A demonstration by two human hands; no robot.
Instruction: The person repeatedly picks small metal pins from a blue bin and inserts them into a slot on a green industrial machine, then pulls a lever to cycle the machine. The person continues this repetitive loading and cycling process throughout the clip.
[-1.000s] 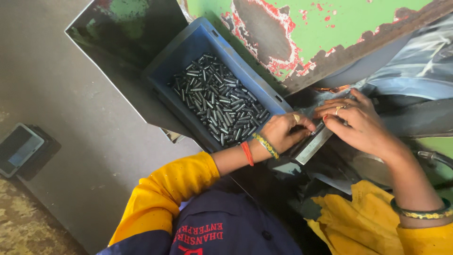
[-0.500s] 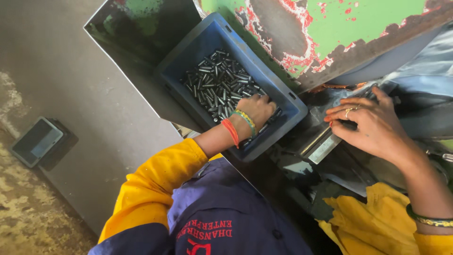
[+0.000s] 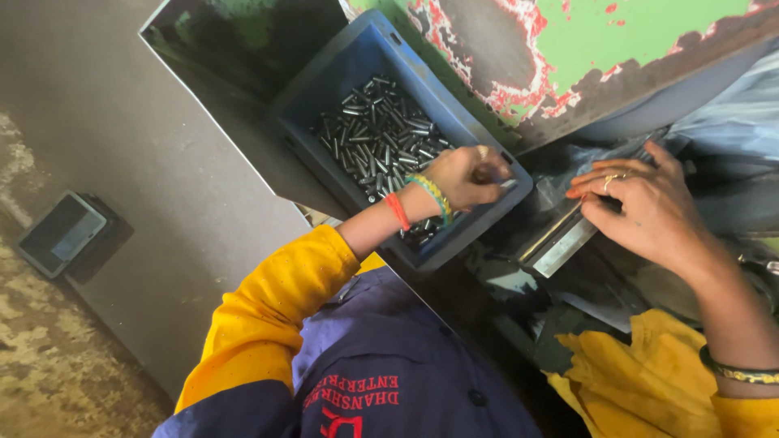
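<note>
At about 5 o'clock a yellow cloth is seen. The right hand is laid flat, fingers stretched, on a metal guide rail at 3 o'clock. The left hand is closed over small metal pins inside the blue plastic bin, near its right rim. Farther, at 1 o'clock, a green machine panel with worn paint is seen.

left hand fisted, right hand flat
</note>
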